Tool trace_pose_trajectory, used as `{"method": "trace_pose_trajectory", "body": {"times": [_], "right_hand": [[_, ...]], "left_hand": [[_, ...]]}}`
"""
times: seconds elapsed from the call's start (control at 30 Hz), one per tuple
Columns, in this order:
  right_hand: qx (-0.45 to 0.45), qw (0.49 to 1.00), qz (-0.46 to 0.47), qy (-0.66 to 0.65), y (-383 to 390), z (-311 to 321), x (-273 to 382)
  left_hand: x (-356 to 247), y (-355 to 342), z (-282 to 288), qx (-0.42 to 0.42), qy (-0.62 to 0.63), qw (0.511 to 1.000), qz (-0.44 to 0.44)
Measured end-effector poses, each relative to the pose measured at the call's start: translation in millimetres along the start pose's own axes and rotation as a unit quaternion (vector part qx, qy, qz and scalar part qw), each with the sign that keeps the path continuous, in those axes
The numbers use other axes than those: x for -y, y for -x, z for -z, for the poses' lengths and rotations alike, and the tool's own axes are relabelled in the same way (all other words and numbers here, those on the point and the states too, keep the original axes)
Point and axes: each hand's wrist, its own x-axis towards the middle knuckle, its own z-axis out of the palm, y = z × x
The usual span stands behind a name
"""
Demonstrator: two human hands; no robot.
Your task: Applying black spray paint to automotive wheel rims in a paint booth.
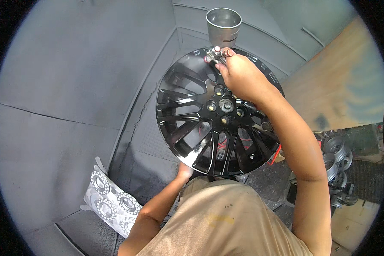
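Observation:
A glossy black alloy wheel [190, 115] with many spokes faces up in front of me. My right hand [243, 77] is closed round a metal spray gun [217, 54] over the far part of the wheel. A silver paint cup [224, 32] stands on top of the gun. At the wheel's near left edge is my left hand [184, 171], its fingers hidden beneath the rim. Bright reflections cross the spokes on the left and near side. Several lug holes ring the centre bore [226, 105].
Grey walls [72, 64] stand to the left and ahead. A pale patterned bag [111, 202] with gear-like rings printed on it lies at lower left. On the right, a paint-stained board [341, 81] leans above several silver wheel parts [335, 160] and a cardboard box [354, 224].

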Motion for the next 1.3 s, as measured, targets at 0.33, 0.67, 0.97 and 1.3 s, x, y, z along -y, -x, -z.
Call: {"method": "trace_pose_trajectory", "body": {"times": [0.33,0.67,0.97,1.3], "right_hand": [[0.095,0.994,-0.036,-0.031,-0.2,14.0,24.5],[-0.052,0.997,-0.017,0.060,11.2,31.5,-34.5],[-0.072,0.967,-0.194,0.146,115.7,88.6,-123.7],[0.004,0.955,-0.288,0.072,263.1,140.7,-156.9]], "left_hand": [[4.3,8.3,-11.8,0.188,-0.272,0.943,0.025],[33.3,-24.2,34.9,0.169,-0.155,0.969,0.089],[-28.5,-146.7,98.2,0.087,0.306,0.948,0.009],[-48.0,-34.6,-21.5,-0.030,0.254,0.967,0.016]]}}
